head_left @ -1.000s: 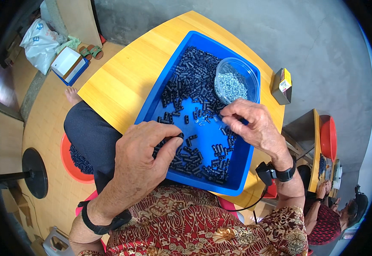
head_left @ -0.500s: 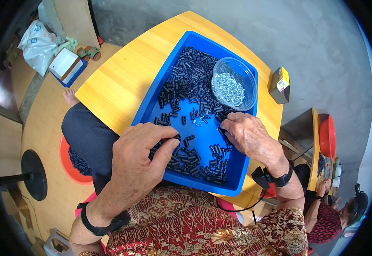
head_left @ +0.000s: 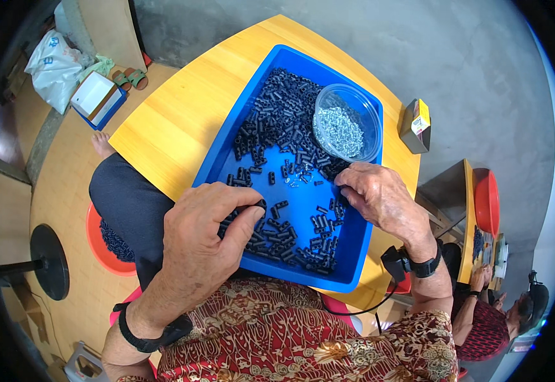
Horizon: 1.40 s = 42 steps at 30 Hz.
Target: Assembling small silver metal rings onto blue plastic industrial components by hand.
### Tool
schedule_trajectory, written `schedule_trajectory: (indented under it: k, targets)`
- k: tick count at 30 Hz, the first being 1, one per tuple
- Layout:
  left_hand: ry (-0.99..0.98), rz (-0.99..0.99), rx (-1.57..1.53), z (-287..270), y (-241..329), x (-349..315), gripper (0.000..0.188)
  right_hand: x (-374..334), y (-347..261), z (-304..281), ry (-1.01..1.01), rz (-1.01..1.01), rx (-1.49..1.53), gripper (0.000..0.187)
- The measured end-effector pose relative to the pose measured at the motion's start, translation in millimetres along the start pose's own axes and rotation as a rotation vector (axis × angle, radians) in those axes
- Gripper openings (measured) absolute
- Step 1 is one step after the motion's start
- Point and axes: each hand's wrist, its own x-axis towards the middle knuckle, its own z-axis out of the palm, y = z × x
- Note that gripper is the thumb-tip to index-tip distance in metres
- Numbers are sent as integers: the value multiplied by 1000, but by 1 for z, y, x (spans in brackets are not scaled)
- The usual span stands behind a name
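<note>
Pinched between the thumb and forefinger of my left hand (head_left: 204,223) is a small black plastic tubular piece (head_left: 262,205). It is held over the near left part of a blue tray (head_left: 360,270). My right hand (head_left: 382,200) reaches over the tray's right side, its fingertips pressed together beside the heap of black pieces (head_left: 284,105). Whatever those fingertips hold is hidden. Just beyond that hand, a clear round tub (head_left: 370,105) of small shiny metal parts (head_left: 339,132) rests on the heap. Several loose black pieces (head_left: 322,223) lie on the tray floor between my hands.
The tray stands on a yellow wooden table (head_left: 182,121). A grey box (head_left: 414,130) is at the table's right edge. On the floor at left, a red basin (head_left: 102,251) holds black pieces. Another person (head_left: 487,328) sits at the lower right near a second table.
My right hand has shifted slightly to the right, its fingertips still close together by the heap. My left hand keeps its pinch on the black piece, almost unmoved.
</note>
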Motion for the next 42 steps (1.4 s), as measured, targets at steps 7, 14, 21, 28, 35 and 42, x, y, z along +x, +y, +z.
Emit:
schedule_trajectory:
  k: [7,14,21,28,35,42]
  targets:
    - [-32,5,11,-2,0,0,13,-1,-3,3,-57,-44,-37,14]
    - [-32,8,22,-2,-1,0,14,4,-13,17,-113,-104,-1,15]
    - [-32,11,21,-1,-1,-1,13,5,-6,15,-105,-77,242,12]
    - [-39,-3,33,0,0,-1,13,-2,0,2,14,-10,70,12]
    - [-44,-3,20,-3,0,1,13,3,-9,13,-157,27,85,13]
    - [-37,-4,16,-3,-1,1,13,1,-3,-5,4,75,256,15]
